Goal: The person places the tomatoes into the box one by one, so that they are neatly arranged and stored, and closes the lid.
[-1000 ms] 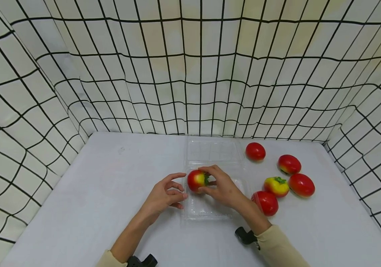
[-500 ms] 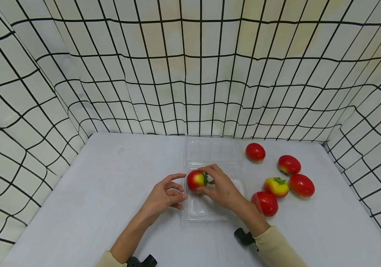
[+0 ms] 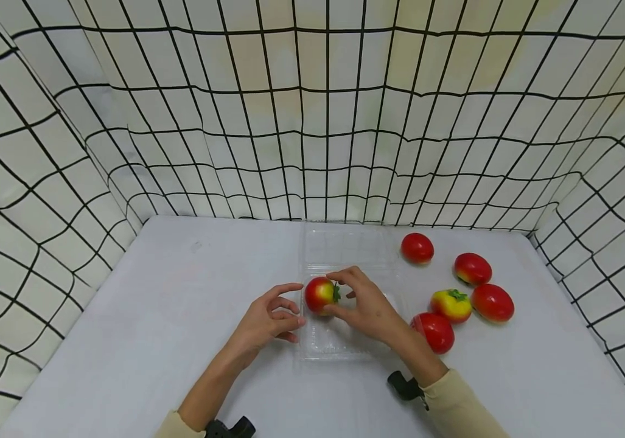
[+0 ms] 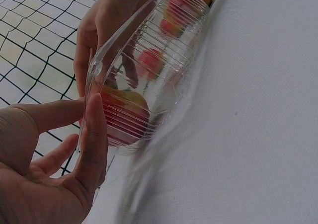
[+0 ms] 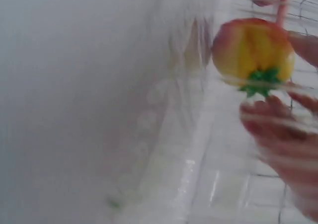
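A glossy red-and-yellow tomato (image 3: 320, 295) with a green calyx sits at the left rear of a clear plastic clamshell box (image 3: 334, 347). My right hand (image 3: 367, 309) reaches in from the right, thumb and index finger on opposite sides of the tomato. In the blurred right wrist view, the tomato (image 5: 253, 50) has its calyx towards the fingertips. My left hand (image 3: 268, 317) is at the box's left edge, fingers spread and gently bent. Seen from the left wrist, its thumb and index fingertips (image 4: 94, 129) touch the box rim; the tomato (image 4: 124, 115) shows through the ribbed wall.
Several more tomatoes lie right of the box, one with its yellow top up (image 3: 451, 305), another red one (image 3: 434, 333) against the box's right side. The clear lid (image 3: 347, 246) lies folded back. Black wire mesh (image 3: 328, 121) surrounds the white table (image 3: 208, 274).
My right hand has shifted very slightly to the right and its fingers look a little wider around the tomato. The left hand, the tomato and the box stay where they were.
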`<state>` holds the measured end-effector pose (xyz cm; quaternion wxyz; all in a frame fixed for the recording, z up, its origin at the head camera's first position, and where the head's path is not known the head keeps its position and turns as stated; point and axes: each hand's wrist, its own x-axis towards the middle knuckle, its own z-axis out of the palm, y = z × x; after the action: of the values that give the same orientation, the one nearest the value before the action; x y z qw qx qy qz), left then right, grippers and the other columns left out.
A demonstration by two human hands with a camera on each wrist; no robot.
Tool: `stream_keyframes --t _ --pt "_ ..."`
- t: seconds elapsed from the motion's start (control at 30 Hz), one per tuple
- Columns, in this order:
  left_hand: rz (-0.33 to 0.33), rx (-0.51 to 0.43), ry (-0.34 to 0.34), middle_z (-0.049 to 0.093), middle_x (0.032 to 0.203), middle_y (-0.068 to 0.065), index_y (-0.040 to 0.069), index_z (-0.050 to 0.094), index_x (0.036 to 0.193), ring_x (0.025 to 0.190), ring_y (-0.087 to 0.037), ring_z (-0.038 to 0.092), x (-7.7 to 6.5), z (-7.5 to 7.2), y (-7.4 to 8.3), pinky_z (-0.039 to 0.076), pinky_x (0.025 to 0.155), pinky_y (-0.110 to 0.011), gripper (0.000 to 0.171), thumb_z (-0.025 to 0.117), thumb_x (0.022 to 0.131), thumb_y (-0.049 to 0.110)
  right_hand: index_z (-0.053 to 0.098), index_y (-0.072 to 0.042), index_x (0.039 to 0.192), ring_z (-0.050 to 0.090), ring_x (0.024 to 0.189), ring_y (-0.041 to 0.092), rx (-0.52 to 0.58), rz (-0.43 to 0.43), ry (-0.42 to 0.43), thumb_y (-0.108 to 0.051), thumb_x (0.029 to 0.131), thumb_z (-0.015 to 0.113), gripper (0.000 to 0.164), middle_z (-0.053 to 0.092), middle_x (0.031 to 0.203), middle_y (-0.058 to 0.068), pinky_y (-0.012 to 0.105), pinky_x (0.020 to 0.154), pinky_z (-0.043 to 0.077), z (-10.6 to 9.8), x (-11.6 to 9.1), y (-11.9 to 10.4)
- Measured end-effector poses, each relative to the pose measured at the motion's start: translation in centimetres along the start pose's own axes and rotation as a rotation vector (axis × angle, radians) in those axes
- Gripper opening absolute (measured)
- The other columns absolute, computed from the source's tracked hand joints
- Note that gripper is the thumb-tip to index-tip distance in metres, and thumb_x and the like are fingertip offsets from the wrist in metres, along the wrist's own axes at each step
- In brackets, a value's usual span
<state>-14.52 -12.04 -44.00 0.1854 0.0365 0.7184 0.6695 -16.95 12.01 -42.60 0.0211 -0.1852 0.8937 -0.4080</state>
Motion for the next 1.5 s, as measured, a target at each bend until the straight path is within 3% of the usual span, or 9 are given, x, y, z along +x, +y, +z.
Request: stream_keyframes --t 0.3,0.5,0.77,1.5 --pt "-0.004 0.004 -0.008 0.061 0.106 -0.010 0.013 0.048 0.152 0.085 -0.022 0.069 -0.1 -0.1 -0.1 0.066 0.073 -0.035 0.066 0.077 0.093 0.010 0.062 -0.012 0.139 0.061 0.127 0.034 0.062 -0.031 0.006 -0.019 0.089 0.082 0.054 0.062 0.136 0.014 0.047 0.100 0.061 -1.6 -0.7 0.6" --pt "-0.002 0.023 -0.005 0.061 0.106 -0.010 0.014 0.049 0.151 0.085 -0.023 0.069 0.1 0.0 0.0 0.066 0.073 -0.034 0.065 0.076 0.093 0.010 0.062 -0.012 0.139 0.060 0.128 0.036 0.085 -0.051 0.040 -0.019 0.091 0.081 0.052 0.063 0.135 0.011 0.053 0.101 0.060 -3.1 -1.1 1.2" --pt "-0.007 0.015 0.000 0.061 0.105 -0.009 0.014 0.049 0.151 0.086 -0.023 0.069 0.2 -0.1 0.2 0.066 0.073 -0.034 0.065 0.077 0.093 0.010 0.063 -0.014 0.137 0.059 0.128 0.027 0.086 -0.032 0.094 -0.022 0.092 0.080 0.049 0.063 0.134 0.006 0.052 0.102 0.059 -5.0 -1.8 1.6" --pt "-0.008 -0.012 0.007 0.062 0.101 -0.006 0.016 0.052 0.149 0.086 -0.023 0.068 0.1 -0.2 -0.1 0.066 0.072 -0.036 0.064 0.077 0.091 0.008 0.058 -0.012 0.140 0.059 0.130 0.032 0.026 0.040 0.194 -0.017 0.091 0.080 0.054 0.061 0.141 0.012 0.059 0.103 0.056 -7.6 -3.8 3.7"
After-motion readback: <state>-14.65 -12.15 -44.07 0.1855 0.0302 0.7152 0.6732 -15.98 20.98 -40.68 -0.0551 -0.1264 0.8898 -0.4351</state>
